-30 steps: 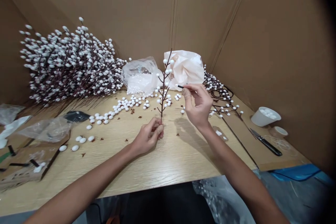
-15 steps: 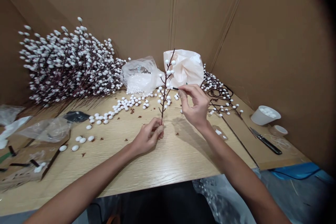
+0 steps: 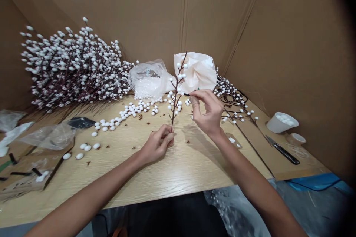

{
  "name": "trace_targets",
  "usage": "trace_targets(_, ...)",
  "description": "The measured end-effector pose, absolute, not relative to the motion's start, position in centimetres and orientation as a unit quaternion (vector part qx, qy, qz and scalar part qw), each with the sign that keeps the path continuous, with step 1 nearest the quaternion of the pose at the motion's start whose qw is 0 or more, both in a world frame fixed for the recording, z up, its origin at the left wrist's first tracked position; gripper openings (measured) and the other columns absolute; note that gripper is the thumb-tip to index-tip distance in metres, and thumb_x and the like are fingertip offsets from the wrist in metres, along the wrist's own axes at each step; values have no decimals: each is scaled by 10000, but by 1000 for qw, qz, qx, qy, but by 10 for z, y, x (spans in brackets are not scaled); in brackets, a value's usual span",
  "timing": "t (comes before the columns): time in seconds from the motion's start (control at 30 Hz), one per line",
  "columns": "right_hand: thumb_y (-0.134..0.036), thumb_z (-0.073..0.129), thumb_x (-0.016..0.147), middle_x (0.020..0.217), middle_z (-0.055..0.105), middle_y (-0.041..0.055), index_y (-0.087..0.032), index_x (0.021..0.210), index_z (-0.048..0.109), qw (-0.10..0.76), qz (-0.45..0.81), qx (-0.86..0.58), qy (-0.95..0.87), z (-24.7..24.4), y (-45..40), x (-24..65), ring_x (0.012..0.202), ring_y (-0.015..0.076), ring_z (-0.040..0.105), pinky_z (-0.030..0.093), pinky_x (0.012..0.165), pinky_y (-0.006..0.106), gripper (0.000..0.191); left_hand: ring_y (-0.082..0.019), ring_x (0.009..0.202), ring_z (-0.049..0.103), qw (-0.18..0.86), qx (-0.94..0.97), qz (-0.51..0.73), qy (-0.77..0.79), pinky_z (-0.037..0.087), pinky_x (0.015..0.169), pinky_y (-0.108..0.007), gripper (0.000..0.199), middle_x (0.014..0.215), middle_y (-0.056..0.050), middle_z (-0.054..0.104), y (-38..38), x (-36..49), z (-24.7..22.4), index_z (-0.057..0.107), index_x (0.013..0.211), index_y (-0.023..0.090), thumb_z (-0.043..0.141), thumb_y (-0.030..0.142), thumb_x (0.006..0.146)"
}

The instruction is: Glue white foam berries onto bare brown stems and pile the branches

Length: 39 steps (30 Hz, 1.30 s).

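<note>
Upright over the table stands a dark brown twig [image 3: 175, 98] with several white balls on its upper side shoots; its lower shoots look bare. My left hand [image 3: 158, 143] is closed round the bottom of its stem. Between the thumb and fingertips of my right hand [image 3: 207, 111] is a thin black stick [image 3: 186, 94]. Its pale tip points left and is right beside the twig's middle, near a white ball; whether they touch I cannot tell. Loose white balls [image 3: 133, 109] lie on the table [image 3: 133, 177] behind my left hand.
A big bundle of white-tipped branches [image 3: 75, 66] is at the back left, plastic bags [image 3: 150, 81] in the middle. More branches [image 3: 228, 87], a white cup [image 3: 281, 122], a tape roll [image 3: 297, 139] and scissors [image 3: 283, 150] are on the right. Cardboard walls surround the table.
The twig's top has tilted very slightly to the right. Both hands keep nearly the same place and the same holds.
</note>
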State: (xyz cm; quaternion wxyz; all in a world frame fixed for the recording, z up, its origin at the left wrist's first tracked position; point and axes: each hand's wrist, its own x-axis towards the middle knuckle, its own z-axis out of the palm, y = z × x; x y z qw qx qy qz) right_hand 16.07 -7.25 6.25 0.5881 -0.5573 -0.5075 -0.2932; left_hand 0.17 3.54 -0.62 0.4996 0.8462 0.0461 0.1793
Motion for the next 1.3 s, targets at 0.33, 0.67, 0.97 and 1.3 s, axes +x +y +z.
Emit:
trace_targets(0.33,-80,563,802,815,635,43,-161,883,642,614,-287,-548,-490,61,-71,162,780,149,609,522,693,292,140,-111,620,535,503,844,178,46,436,597,-228,129,693,-2,565,35,1,-6,423,941,186,413,314,939)
trace_targets(0.67,-114,562,814,805,628,25,-177,888,633,636,-268,-549,-472,59,-71,163,752,136,602,512,671,289,121,-108,618,528,506,842,178,51,429,588,-225,133,695,-2,569,36,1,-8,422,943,187,412,319,940)
trace_targets(0.97,-199,546,857,846,611,20,-204,946,603,708,-258,-515,-408,59,-70,171,757,130,617,530,692,296,106,-98,616,519,517,837,171,45,420,582,-209,123,695,4,558,35,1,-6,423,951,187,397,307,948)
trace_targets(1.3,-195,530,865,880,600,20,-223,960,607,721,-306,-483,-392,65,-72,175,802,137,618,539,723,313,125,-112,641,521,505,849,151,23,427,607,-233,132,723,-9,563,35,0,-8,426,983,190,360,301,958)
